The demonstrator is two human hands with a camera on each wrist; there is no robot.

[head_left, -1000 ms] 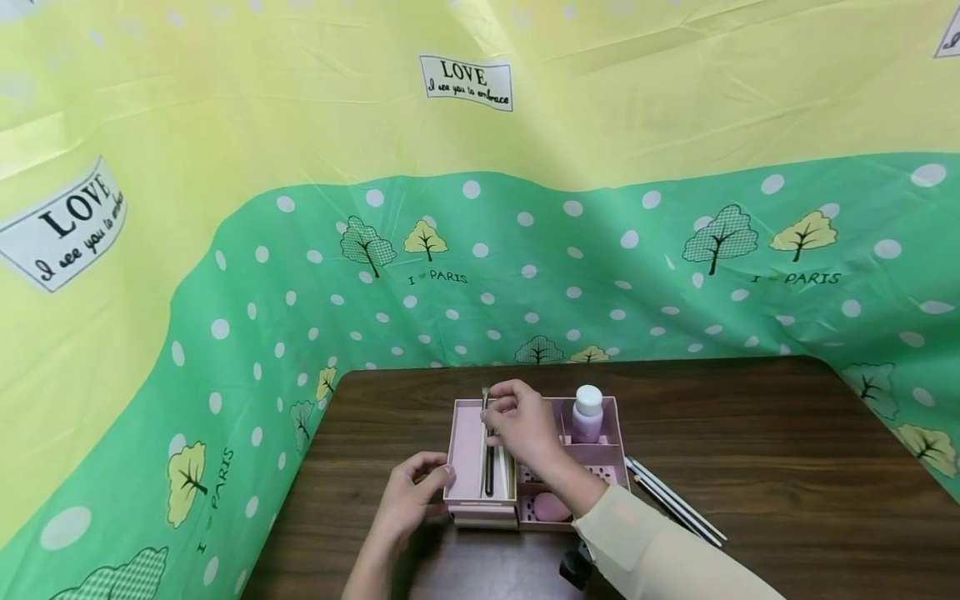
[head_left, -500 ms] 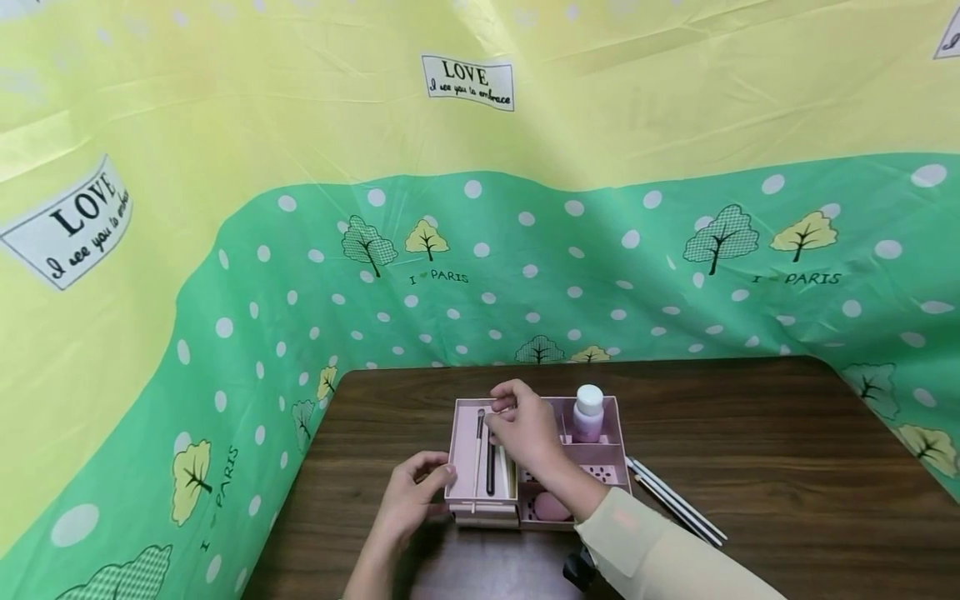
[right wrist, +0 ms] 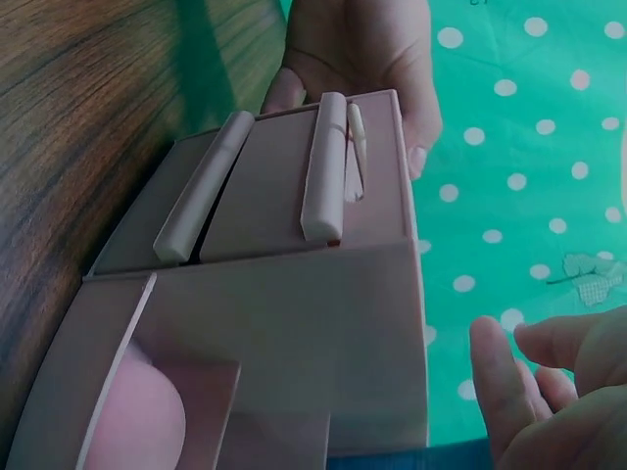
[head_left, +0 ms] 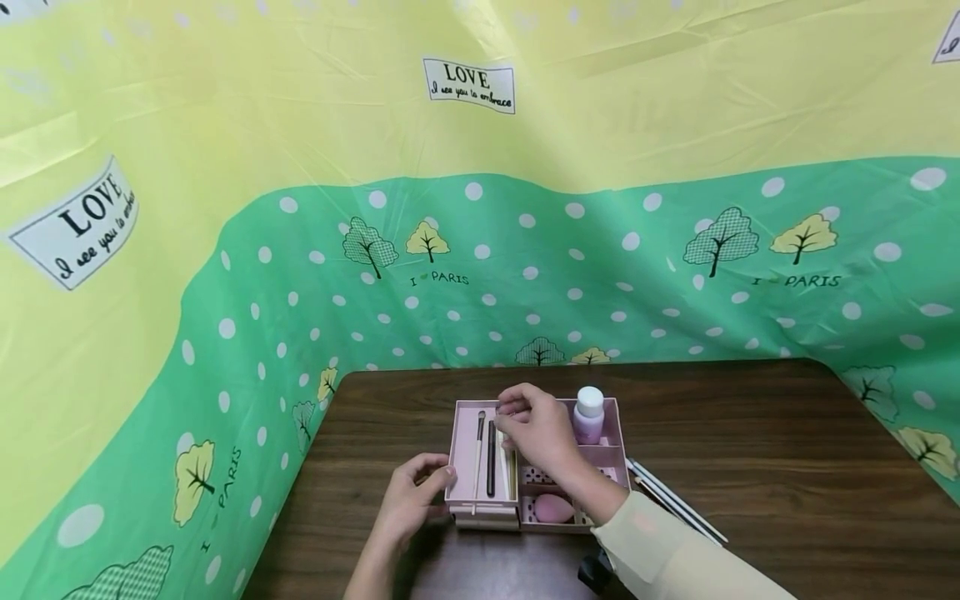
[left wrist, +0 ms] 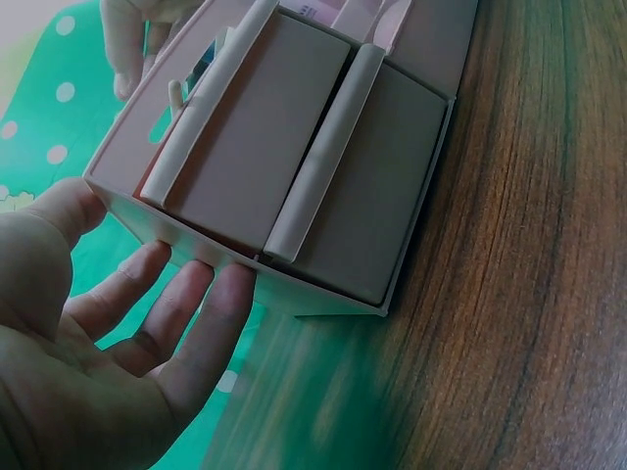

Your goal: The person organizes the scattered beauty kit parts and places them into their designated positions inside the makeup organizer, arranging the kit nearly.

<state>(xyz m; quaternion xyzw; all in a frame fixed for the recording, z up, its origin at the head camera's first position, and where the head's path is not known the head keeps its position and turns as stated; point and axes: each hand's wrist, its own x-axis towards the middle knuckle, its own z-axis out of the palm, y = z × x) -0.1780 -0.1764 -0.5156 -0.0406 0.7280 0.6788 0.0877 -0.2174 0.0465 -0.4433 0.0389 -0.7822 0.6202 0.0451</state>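
A pink makeup organizer stands on the table, drawers at its front left. In its top tray lie a thin makeup brush, a black-handled stick and pale and gold sticks beside them. The thin brush's handle end pokes through the front slot. My right hand hovers over the tray's far right, fingers loosely bent; nothing shows between them in the right wrist view. My left hand touches the organizer's left side, fingertips against the wall and thumb at the upper corner.
A white-capped bottle stands in the rear right compartment, a pink makeup sponge in the front one. Several slim sticks lie on the wooden table to the right. A green and yellow cloth hangs behind.
My right hand has let go of the thin brush, now lying in the tray, and has shifted right and slightly away from the sticks. My left hand stays at the organizer's side.
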